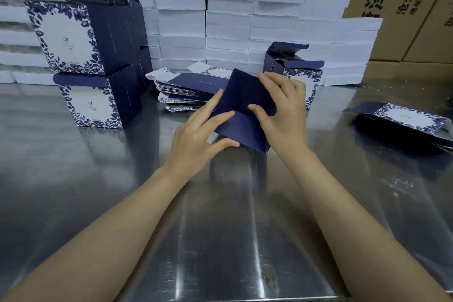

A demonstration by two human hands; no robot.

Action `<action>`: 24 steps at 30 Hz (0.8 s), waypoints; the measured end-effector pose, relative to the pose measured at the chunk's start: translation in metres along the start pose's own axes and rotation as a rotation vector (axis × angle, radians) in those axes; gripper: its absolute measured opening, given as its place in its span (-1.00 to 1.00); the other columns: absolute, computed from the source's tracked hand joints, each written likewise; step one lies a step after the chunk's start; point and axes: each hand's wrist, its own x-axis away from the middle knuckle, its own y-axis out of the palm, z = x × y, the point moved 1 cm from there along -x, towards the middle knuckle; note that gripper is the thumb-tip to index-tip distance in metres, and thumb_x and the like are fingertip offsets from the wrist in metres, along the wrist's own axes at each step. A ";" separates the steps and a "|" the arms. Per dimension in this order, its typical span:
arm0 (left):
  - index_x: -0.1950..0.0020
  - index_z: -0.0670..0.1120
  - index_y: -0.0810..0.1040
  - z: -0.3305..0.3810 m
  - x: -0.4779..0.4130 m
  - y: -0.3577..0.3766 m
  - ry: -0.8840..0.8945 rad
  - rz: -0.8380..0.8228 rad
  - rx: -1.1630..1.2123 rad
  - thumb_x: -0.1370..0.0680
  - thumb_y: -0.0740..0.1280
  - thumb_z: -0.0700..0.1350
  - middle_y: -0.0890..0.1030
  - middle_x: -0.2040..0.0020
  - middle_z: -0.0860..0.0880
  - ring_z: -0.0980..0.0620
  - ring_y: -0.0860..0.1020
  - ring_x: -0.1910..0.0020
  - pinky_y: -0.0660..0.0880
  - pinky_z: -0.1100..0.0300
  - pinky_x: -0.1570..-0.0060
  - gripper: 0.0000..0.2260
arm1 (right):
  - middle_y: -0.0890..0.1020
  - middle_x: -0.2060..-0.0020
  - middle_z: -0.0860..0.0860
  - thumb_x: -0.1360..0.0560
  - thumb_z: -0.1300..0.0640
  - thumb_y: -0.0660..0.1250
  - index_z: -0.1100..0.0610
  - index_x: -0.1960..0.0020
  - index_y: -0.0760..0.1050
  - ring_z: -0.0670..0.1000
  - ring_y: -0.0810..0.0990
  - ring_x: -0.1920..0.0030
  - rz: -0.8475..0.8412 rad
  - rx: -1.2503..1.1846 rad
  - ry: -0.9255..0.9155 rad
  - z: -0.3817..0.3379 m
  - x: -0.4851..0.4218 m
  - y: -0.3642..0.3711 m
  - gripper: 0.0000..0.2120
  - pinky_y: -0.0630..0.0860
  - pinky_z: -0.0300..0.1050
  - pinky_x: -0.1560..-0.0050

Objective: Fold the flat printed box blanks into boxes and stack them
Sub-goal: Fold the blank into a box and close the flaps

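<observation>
A navy box stands tilted over the middle of the steel table, its folded bottom flaps facing me. My left hand grips its left side, thumb under the near flap and fingers along the left edge. My right hand holds the right side, thumb pressing on the centre of the flaps. Behind the box lies a pile of flat printed blanks. Folded blue-and-white floral boxes are stacked at the left, with a taller stack above them.
Another folded box with an open lid stands behind my right hand. A partly flattened box lies at the right. White boxes form a wall at the back, brown cartons at the far right. Bare steel table lies near me.
</observation>
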 end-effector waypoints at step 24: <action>-0.40 -0.16 0.32 0.007 -0.012 -0.003 0.256 0.062 -0.050 -0.55 0.31 -0.40 0.35 -0.41 -0.16 -0.16 0.34 -0.43 0.28 0.00 -0.44 -0.54 | 0.58 0.13 -0.06 -0.47 0.28 0.22 0.09 0.10 0.56 0.01 0.55 0.06 0.210 -0.583 0.222 0.005 -0.003 -0.010 -0.83 0.47 -0.05 0.04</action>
